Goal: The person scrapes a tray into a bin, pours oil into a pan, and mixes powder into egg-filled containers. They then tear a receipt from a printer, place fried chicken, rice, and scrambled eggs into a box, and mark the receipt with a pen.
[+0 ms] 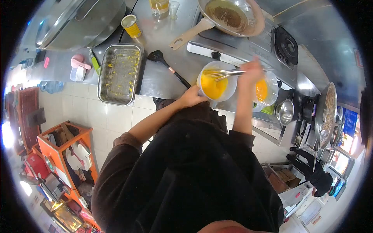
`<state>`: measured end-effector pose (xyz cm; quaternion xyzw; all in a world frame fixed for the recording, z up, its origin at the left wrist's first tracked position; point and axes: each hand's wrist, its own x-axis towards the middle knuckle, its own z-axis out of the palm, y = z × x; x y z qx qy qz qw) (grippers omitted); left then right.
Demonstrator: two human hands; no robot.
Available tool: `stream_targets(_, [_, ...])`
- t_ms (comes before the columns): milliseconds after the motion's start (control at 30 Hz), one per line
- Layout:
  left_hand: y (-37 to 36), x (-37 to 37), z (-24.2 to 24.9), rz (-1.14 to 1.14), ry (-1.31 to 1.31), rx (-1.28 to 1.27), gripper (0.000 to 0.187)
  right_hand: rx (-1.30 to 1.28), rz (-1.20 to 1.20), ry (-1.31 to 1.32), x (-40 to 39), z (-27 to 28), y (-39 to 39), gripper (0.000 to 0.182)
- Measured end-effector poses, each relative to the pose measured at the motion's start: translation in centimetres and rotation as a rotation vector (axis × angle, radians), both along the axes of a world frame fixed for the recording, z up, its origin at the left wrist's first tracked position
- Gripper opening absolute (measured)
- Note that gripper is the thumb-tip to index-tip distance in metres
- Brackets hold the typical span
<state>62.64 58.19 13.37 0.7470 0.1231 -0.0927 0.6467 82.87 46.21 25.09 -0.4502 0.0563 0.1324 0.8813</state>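
My left hand (192, 97) is closed on the near left edge of a white bowl (230, 88) at the counter's front. Inside the bowl lies bright yellow beaten egg (213, 87). A metal whisk (232, 72) reaches into the bowl from the right, its wires over the egg. My right hand (251, 73), a little blurred, is wrapped round the whisk's handle. Just right of that hand stands a clear bowl (273, 91) with orange-yellow egg in it. A black spatula (171, 69) lies on the counter to the left of the white bowl.
A wire-mesh tray (101, 89) with yellow bits sits at the counter's front left. Behind are a yellow can (131, 26) and a pan (256, 19) on a gas stove (233, 47). A steel bowl (285, 112) stands at right. Another person (311, 171) is at far right.
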Motion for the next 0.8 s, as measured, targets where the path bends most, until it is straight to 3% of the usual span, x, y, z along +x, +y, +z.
stream_targets(100, [0.2, 0.5, 2.0, 0.017, -0.019, -0.112, 0.048, -0.472, 0.226, -0.004, -0.9, -1.4, 3.1, 0.043])
stream_targets(133, [-0.1, 0.7, 1.1, 0.058, -0.082, -0.06, 0.047, -0.47, 0.23, -0.007, 0.2, 1.0, 2.4, 0.043])
stream_targets(200, [-0.6, -0.2, 1.0, 0.104, -0.122, -0.018, 0.046, -0.155, 0.086, 0.012, 1.0, 5.1, 0.5, 0.037])
stream_targets(233, [-0.3, -0.1, 1.9, 0.073, -0.073, -0.056, 0.045, -0.017, -0.037, 0.02, 1.1, 2.8, 0.4, 0.041])
stream_targets(300, [-0.2, 0.5, 2.3, 0.031, -0.048, -0.09, 0.044, -0.169, -0.04, 0.043, -1.3, -2.0, 2.4, 0.041])
stream_targets(367, [-0.1, 0.4, 1.2, 0.104, -0.254, 0.042, 0.042, -0.453, 0.143, 0.031, -0.6, -2.1, 2.3, 0.043])
stream_targets(400, [0.1, 0.6, 1.3, 0.11, -0.252, 0.041, 0.042, -0.455, 0.148, 0.033, 0.6, -0.2, 0.9, 0.043])
stream_targets(467, [0.2, 0.3, 3.0, 0.039, 0.052, -0.138, 0.043, -0.028, 0.096, -0.071, 1.2, 3.9, -1.6, 0.04])
stream_targets(500, [0.2, 0.2, 4.8, 0.076, 0.034, -0.099, 0.044, -0.013, -0.071, -0.18, 0.5, 1.2, -1.0, 0.042])
stream_targets(533, [0.1, 0.0, 3.6, 0.084, 0.029, -0.097, 0.044, -0.01, -0.063, -0.184, -0.4, -1.7, -0.4, 0.042])
stream_targets(600, [0.1, 0.3, 0.1, 0.139, -0.184, 0.038, 0.044, -0.374, 0.08, -0.028, -1.4, -5.7, 0.7, 0.048])
stream_targets(667, [0.0, 0.7, -0.4, 0.15, -0.175, 0.063, 0.045, -0.517, 0.11, -0.088, -0.1, -1.0, -0.2, 0.052])
stream_targets(767, [-0.1, 0.6, -0.5, 0.128, -0.096, 0.031, 0.046, -0.187, -0.189, -0.263, -0.4, 0.7, -1.3, 0.049])
stream_targets(800, [-0.2, 0.6, -0.5, 0.087, -0.046, -0.02, 0.047, -0.19, -0.192, -0.262, -1.1, -0.5, -0.9, 0.049])
